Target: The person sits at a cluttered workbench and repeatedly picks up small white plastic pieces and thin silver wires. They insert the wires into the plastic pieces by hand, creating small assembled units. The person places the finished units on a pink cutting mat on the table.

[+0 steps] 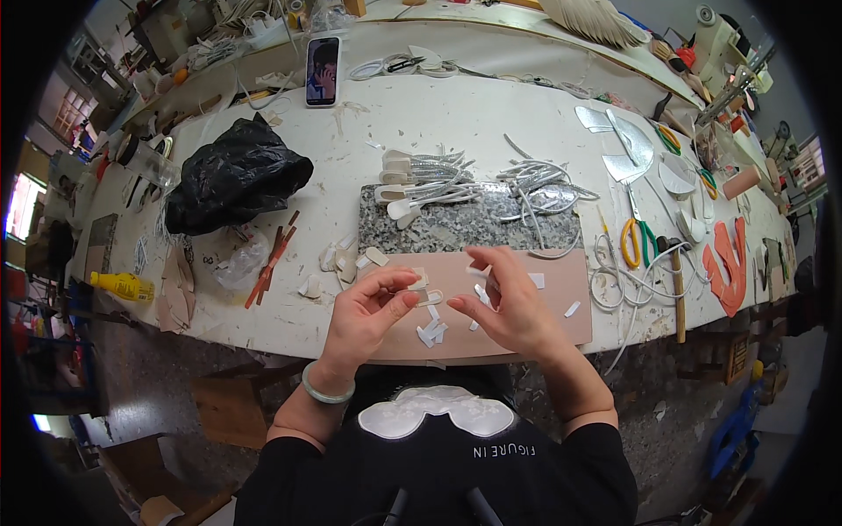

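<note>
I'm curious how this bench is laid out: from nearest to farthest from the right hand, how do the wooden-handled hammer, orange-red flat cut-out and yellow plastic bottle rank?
From the right hand, in the head view:
1. Wooden-handled hammer, right.
2. Orange-red flat cut-out, farther right.
3. Yellow plastic bottle, far left.

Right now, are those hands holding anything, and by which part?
The left hand appears to pinch a small pale tab by its left end; whether the right hand holds anything cannot be told.
</note>
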{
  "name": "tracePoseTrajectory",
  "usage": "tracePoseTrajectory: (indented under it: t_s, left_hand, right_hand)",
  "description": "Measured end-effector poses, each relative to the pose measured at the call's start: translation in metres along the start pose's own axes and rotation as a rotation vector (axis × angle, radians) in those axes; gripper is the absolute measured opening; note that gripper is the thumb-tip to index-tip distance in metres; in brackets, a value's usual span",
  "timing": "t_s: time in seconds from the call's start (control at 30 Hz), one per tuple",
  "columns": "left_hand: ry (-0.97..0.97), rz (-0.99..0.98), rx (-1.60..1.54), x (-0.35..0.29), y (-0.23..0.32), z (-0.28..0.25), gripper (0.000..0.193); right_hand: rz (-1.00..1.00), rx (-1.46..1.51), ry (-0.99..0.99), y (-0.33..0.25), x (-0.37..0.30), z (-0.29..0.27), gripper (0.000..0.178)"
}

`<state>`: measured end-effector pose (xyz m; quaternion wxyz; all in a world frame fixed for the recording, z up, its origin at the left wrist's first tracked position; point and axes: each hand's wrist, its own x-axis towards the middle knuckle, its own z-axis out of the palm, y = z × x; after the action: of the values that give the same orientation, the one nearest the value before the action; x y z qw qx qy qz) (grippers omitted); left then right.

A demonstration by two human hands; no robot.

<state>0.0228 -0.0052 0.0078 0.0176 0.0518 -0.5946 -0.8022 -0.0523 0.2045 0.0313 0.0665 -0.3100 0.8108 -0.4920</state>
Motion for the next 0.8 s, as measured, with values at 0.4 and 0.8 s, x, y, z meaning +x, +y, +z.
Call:
tracePoseTrajectory:
  t_s: [0.4,0.8]
  left_hand:
    - [-0.080,-0.255,-0.241,0.004,0.000,-0.003,0.017]
    - [-0.121,-0.185,-0.142,0.004,0.000,-0.004,0.016]
  right_hand:
    - [-0.200,0.135,-0.045,0.004,0.001,0.001,0.029]
    - [-0.067,0.082,-0.135,0.000,0.001,-0.001,0.012]
